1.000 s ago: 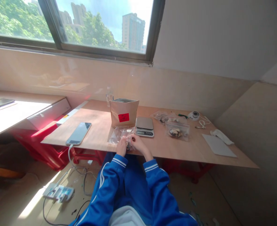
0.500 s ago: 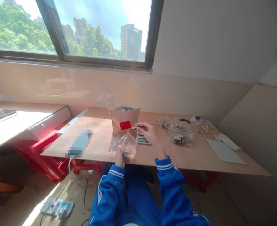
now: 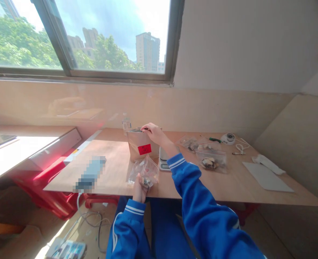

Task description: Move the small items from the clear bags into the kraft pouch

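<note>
My left hand (image 3: 139,190) is closed round the lower side of a clear plastic bag (image 3: 148,167) at the table's front edge. Small pieces show through the plastic, too blurred to name. Over the open mouth of an upright brown paper bag (image 3: 134,145) with a red label (image 3: 144,149), my right hand (image 3: 157,135) has its fingers bent together at the rim. Whatever lies between those fingertips is too small to make out. A white digital scale (image 3: 164,166) sits just right of the paper bag, partly behind my right forearm.
Several clear zip bags with small pieces, one a nearer bag (image 3: 211,162), lie right of the scale. Farther right are a white camera (image 3: 228,138) with its cable and a white sheet (image 3: 267,176). A plastic bottle (image 3: 126,123) stands behind the paper bag; a blurred-out device (image 3: 91,174) lies left.
My right hand has moved up and left, from beside the scale with a small brown piece to the paper bag's mouth. My left hand keeps its grip on the plastic bag.
</note>
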The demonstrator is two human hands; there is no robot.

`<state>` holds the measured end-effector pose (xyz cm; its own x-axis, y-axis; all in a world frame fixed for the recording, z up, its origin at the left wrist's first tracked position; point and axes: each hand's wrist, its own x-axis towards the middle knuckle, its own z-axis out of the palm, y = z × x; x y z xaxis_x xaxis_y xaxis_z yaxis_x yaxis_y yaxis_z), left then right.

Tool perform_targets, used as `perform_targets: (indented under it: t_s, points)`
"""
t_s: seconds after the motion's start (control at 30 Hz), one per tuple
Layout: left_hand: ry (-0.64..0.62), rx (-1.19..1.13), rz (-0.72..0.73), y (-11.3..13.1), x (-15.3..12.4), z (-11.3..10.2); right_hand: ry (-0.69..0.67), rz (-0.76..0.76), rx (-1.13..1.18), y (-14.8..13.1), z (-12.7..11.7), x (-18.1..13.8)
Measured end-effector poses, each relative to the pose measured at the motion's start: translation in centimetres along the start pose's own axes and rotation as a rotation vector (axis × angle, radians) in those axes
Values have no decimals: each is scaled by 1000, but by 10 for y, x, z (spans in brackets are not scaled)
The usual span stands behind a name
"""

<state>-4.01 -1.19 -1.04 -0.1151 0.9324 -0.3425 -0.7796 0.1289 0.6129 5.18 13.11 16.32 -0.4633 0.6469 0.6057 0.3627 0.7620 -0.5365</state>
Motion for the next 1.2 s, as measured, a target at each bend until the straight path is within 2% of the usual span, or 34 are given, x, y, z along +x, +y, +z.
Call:
perform_targets:
  t_s: [0.13, 0.2, 0.27, 0.37, 0.43, 0.5, 0.57, 0.67, 0.83, 1.0, 1.07, 1.2]
  points:
    - [-11, 35, 3, 2, -4, 2, -91, -18, -54, 2, -2, 1]
    - [-23, 53, 33, 3, -7, 3, -80, -56, -51, 1, -2, 0]
    - [-34, 56, 71, 3, -11, 3, -8, -78, -44, -5, -2, -7]
    - [-88, 29, 109, 4, -14, 1, 173, -54, -20, -21, -3, -29]
    - [-136, -2, 124, 5, -15, 1, 281, 18, 38, -32, -2, -53]
    - [-175, 1, 153, 8, -16, 2, 324, 162, 142, -37, 3, -79]
    - [-217, 52, 186, 11, -17, 4, 238, 346, 287, -36, 10, -103]
    - [-261, 132, 247, 16, -19, 8, -2, 521, 478, -24, 18, -128]
    - [-265, 222, 271, 22, -20, 8, -233, 443, 528, -14, 15, -134]
    - [-143, 315, 315, 20, -14, 4, -485, 422, 602, -14, 14, -131]
    - [-127, 343, 313, 19, -11, 2, -511, 406, 579, -14, 17, -131]
    - [-80, 332, 287, 16, -9, 2, -462, 361, 496, -13, 25, -132]
